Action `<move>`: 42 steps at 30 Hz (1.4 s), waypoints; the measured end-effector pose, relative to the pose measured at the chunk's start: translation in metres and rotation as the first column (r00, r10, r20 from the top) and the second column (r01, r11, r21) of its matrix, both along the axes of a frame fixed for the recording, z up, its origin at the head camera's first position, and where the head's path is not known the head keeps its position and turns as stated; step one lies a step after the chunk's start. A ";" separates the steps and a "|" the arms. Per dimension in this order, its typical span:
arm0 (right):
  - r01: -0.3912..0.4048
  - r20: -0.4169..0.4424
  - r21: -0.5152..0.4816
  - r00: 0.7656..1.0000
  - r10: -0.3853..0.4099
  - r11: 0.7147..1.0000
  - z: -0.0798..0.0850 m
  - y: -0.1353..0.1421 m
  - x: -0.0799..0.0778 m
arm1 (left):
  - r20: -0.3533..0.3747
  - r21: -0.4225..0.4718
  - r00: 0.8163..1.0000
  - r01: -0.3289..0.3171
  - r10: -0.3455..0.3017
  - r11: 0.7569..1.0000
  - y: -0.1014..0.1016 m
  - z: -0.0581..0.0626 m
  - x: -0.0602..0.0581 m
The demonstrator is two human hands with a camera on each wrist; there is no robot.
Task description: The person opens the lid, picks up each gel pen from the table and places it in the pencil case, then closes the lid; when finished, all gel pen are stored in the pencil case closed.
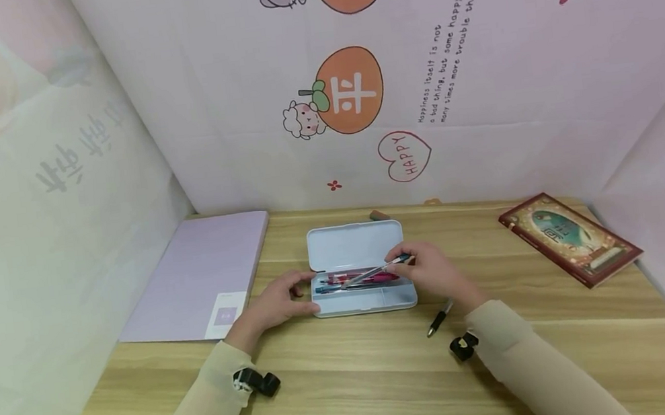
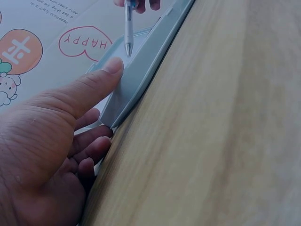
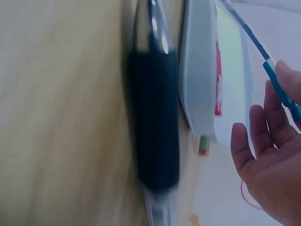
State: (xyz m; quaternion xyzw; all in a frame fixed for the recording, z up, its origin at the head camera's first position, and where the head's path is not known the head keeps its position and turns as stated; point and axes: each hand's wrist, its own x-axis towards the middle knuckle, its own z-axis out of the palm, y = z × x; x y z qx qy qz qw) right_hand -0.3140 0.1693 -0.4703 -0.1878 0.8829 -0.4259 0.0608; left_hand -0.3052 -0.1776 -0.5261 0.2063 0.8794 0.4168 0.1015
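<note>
A light-blue pencil case [image 1: 355,245] lies unfolded on the table, with several pens [image 1: 340,279] in its back compartment. My left hand [image 1: 279,301] grips the case's left end; in the left wrist view the thumb [image 2: 113,66] is on the rim and the fingers curl by the corner. Above the case my right hand [image 1: 430,269] pinches a slim clear pen [image 1: 372,271] by its teal end [image 3: 277,84], thumb against fingers. The pen slants, its tip pointing left over the other pens. In the left wrist view the pen's tip [image 2: 128,47] points down.
A pen with a black grip [image 1: 438,321] lies on the table near my right wrist, large in the right wrist view. A lilac folder [image 1: 205,268] is at the left, a red-edged book [image 1: 569,236] at the right. Behind the case lies a small eraser-like block [image 1: 379,215].
</note>
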 end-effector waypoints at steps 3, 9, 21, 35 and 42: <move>0.013 0.002 -0.006 1.000 -0.012 1.000 -0.002 -0.010 0.000 | 0.000 -0.011 1.000 -0.007 0.007 1.000 0.000 0.000 0.000; 0.023 -0.030 0.006 0.999 -0.022 1.000 -0.010 -0.025 -0.001 | -0.003 -0.009 1.000 -0.001 0.000 1.000 0.000 0.002 0.000; -0.010 -0.103 0.186 0.994 0.030 0.982 -0.007 -0.043 -0.001 | -0.007 0.009 1.000 0.006 -0.005 1.000 0.002 0.005 0.003; -0.029 -0.184 0.430 0.976 0.119 0.902 -0.003 -0.035 0.003 | -0.014 0.003 1.000 0.012 -0.012 1.000 0.000 0.006 0.001; -0.022 -0.211 0.456 0.969 0.132 0.890 -0.005 -0.034 0.003 | -0.019 -0.004 1.000 0.012 -0.012 1.000 0.000 0.004 0.001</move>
